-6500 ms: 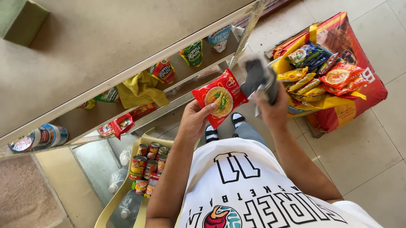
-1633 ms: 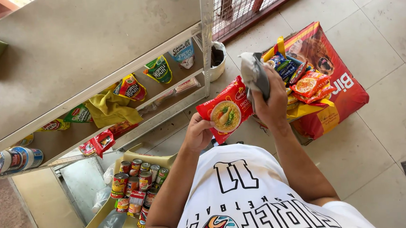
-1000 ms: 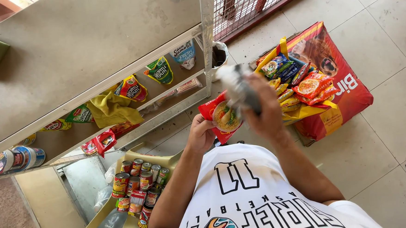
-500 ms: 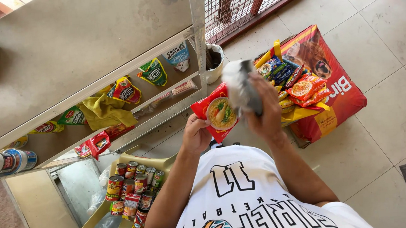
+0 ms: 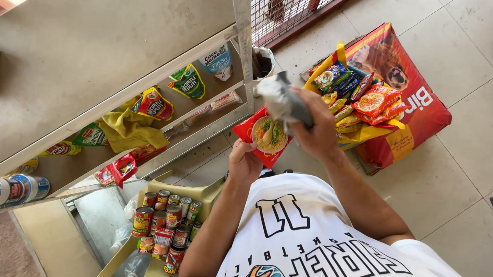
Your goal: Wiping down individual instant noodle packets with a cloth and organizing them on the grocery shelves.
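Hands: left [image 5: 243, 162] with one red noodle packet [image 5: 264, 136], right [image 5: 313, 130] with one grey cloth [image 5: 283, 102]

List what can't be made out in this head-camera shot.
- Grey thing in the right hand: motion-blurred, so its kind is unclear.
- Red noodle packet in the left hand: its right part is hidden behind the grey thing.
- Cans on the yellow chair: lower ones hidden by the left arm.
- Shelf: cut off at the left edge.

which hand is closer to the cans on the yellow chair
Left. The left hand holds the red noodle packet just above the cans; the right hand, gripping a grey cloth, is farther off.
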